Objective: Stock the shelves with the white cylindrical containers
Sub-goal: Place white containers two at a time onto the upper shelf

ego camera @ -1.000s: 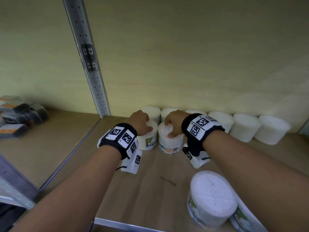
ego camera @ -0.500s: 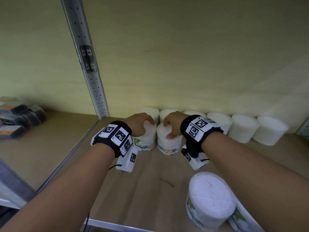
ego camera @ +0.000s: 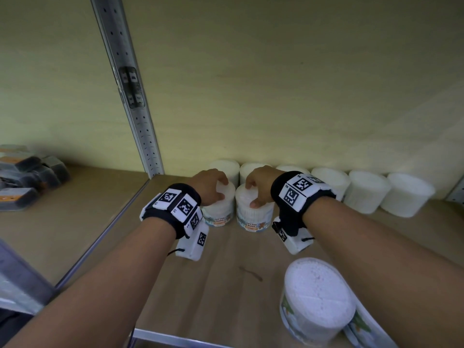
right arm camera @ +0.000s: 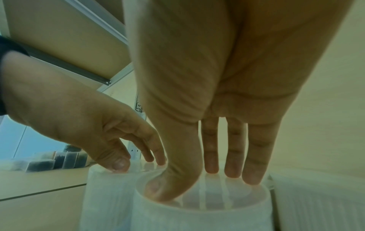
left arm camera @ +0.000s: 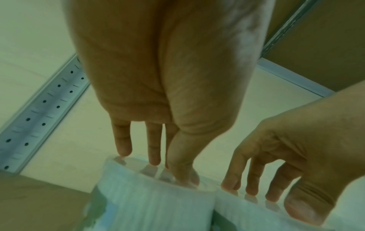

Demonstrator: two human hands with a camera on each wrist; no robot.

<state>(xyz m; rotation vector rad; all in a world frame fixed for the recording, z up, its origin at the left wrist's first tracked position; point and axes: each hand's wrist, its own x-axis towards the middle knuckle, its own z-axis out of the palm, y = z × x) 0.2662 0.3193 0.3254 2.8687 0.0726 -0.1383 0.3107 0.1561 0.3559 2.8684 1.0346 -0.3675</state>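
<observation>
Two white cylindrical containers with "Cotton Buds" labels stand side by side on the wooden shelf (ego camera: 226, 285). My left hand (ego camera: 222, 189) is over the left container (ego camera: 218, 212), and its nearly straight fingers and thumb touch the lid. My right hand (ego camera: 251, 194) rests the same way on the right container (ego camera: 254, 214). In the left wrist view the left hand (left arm camera: 169, 171) touches the lid of its container (left arm camera: 154, 203). In the right wrist view the right hand (right arm camera: 194, 182) has its thumb and fingertips on the lid top of its container (right arm camera: 201, 215).
A row of several white containers (ego camera: 326, 179) lines the back wall just behind my hands. Another container (ego camera: 316, 297) stands near the front right. A perforated metal upright (ego camera: 130, 96) divides the shelves, and dark packs (ego camera: 22, 182) lie on the left one. The metal front edge (ego camera: 175, 339) runs below.
Both hands stay on the same two containers. The left hand and its container have shifted a little to the left.
</observation>
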